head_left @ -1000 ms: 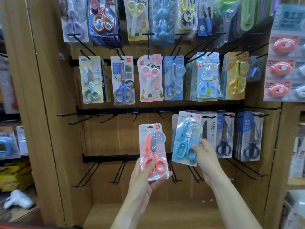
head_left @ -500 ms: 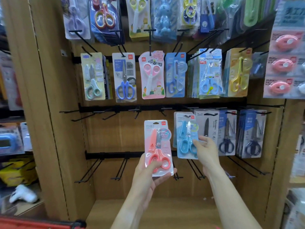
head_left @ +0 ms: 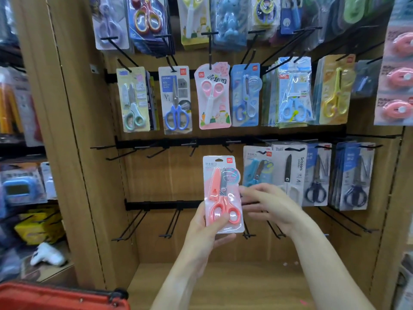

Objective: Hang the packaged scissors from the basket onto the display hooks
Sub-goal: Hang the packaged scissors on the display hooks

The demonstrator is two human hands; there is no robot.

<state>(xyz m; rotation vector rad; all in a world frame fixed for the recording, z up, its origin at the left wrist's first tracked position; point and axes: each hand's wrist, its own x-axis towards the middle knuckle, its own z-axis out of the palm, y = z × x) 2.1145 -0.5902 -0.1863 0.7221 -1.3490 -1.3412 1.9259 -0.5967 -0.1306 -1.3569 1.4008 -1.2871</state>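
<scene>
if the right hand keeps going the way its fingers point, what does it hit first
The right hand, open, points left toward the pink scissors package held in the left hand. It would likely meet that package's right edge first; their depth apart is unclear.

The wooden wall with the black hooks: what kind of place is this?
Most likely a stationery shop aisle: packaged scissors hang on display hooks, and a red basket sits at lower left.

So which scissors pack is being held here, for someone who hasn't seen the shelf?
On the wooden display wall, look below the middle hook rail. The pink scissors pack is gripped at its lower edge by the left hand; unlike its neighbours, it hangs from no hook.
</scene>
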